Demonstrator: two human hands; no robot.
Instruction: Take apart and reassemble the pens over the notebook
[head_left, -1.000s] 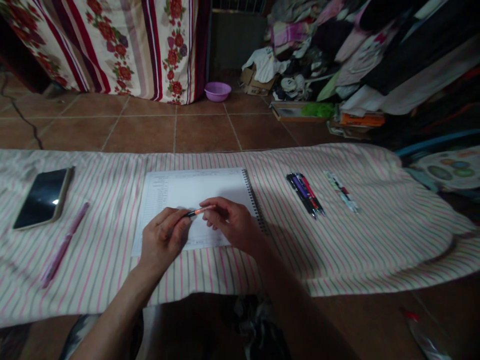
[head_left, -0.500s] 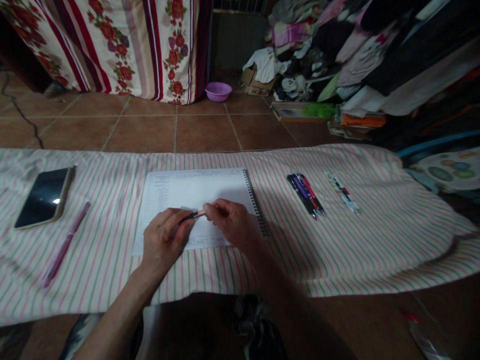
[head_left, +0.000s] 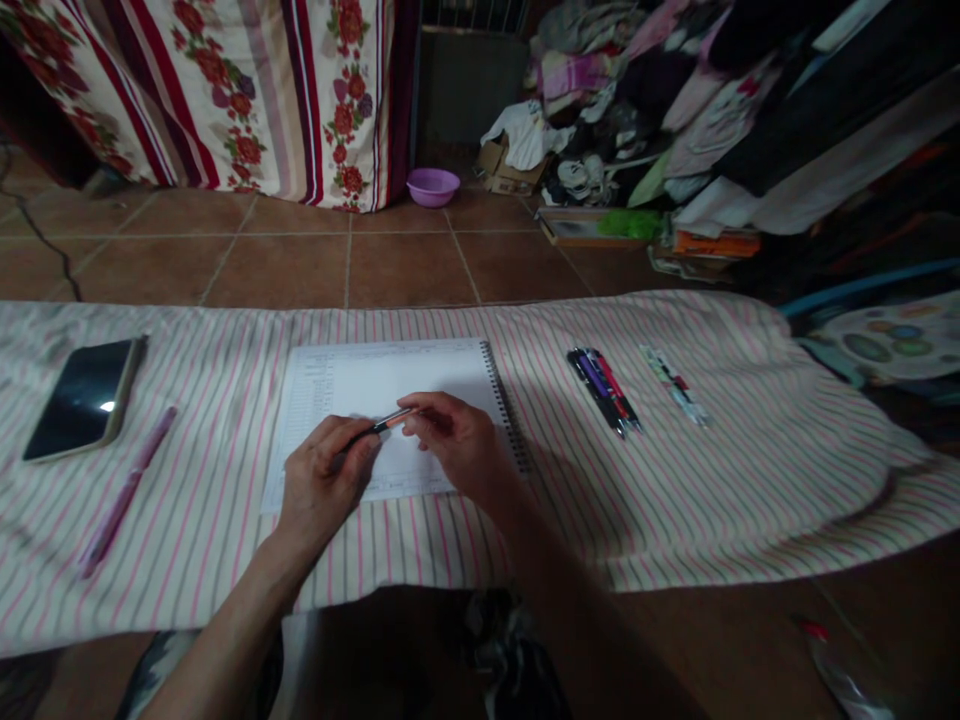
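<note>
A slim pen (head_left: 388,421), black with a copper-orange section, is held at a slant above the open spiral notebook (head_left: 397,366). Its dark end lies between the thumb and fingers of my left hand (head_left: 324,470), which is closed on it. At the orange end, the thumb and forefinger of my right hand (head_left: 459,437) pinch around the pen, with the other fingers curled. The notebook's page is mostly white, with printed lines along its left and lower edges. Both hands are over the lower half of the page.
On the striped cloth (head_left: 720,500) lie a phone (head_left: 82,398) and a pink pen (head_left: 129,492) at left. Several pens (head_left: 604,390) and a patterned strip-like bundle (head_left: 673,386) lie at right. A purple basin (head_left: 433,187) stands on the tiled floor beyond.
My right thumb has slid down a little and its fingers have loosened around the pen's orange end, showing more of it. The pen tilts slightly more upward to the right.
</note>
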